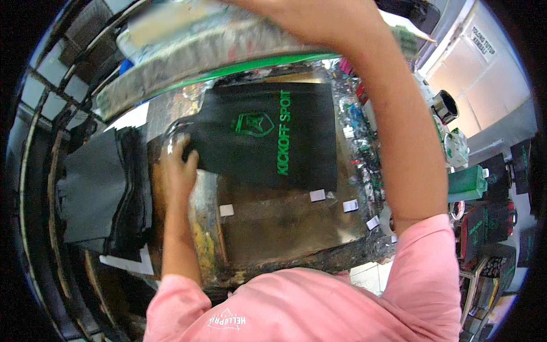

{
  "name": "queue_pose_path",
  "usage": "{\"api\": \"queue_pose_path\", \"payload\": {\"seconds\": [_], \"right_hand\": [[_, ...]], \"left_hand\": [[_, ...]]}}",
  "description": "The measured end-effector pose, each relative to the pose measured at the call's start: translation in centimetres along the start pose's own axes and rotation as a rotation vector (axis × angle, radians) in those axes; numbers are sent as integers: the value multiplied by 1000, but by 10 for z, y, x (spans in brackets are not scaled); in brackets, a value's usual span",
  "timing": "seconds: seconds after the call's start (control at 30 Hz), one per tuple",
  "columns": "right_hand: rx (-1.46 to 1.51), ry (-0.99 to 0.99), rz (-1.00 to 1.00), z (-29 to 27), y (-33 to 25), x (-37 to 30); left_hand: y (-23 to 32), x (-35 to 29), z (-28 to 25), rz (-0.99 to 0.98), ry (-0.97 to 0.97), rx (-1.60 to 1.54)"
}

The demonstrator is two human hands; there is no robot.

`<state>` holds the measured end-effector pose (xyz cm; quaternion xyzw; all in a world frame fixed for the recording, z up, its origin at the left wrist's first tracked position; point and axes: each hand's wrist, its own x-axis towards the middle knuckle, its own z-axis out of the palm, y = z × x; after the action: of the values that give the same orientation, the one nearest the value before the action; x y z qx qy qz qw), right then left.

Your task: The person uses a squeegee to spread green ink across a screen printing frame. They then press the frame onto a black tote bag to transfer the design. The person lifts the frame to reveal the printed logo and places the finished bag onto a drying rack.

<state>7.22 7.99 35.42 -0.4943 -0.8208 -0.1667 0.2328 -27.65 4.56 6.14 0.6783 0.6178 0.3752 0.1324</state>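
Observation:
A black fabric bag [228, 154] with a green printed emblem and lettering lies across the work board [273, 239]. At its left end the fabric is bunched into a narrow strip, and my left hand [181, 159] has its fingers closed on it, slightly blurred. My right arm reaches far forward over the board. My right hand [296, 17] is at the top edge, over a tilted, paint-stained printing frame [211, 57] with a green lower edge. Its fingers are cut off by the picture's edge, so their grip on the frame cannot be seen.
A stack of black fabric pieces [94, 188] sits at the left. Small pale tabs [317, 195] mark the board. Along the right are paint-spattered containers [456, 145], a dark open can [446, 106] and a green jug [466, 183]. Black printed bags [484, 228] lie below them.

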Motion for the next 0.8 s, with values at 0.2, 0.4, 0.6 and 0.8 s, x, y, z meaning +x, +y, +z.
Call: {"api": "queue_pose_path", "payload": {"seconds": [0.2,0.4,0.6,0.8], "right_hand": [[35,-63,16,-3,-5,0],[-432,390,-352,18,0,5],[-40,153,83,24,7,14],[11,237,101,24,5,6]], "left_hand": [[8,49,-158,-69,-31,-73],[-16,64,-344,-198,49,-82],[-135,88,-435,-331,96,17],[-214,52,-378,-437,479,735]]}}
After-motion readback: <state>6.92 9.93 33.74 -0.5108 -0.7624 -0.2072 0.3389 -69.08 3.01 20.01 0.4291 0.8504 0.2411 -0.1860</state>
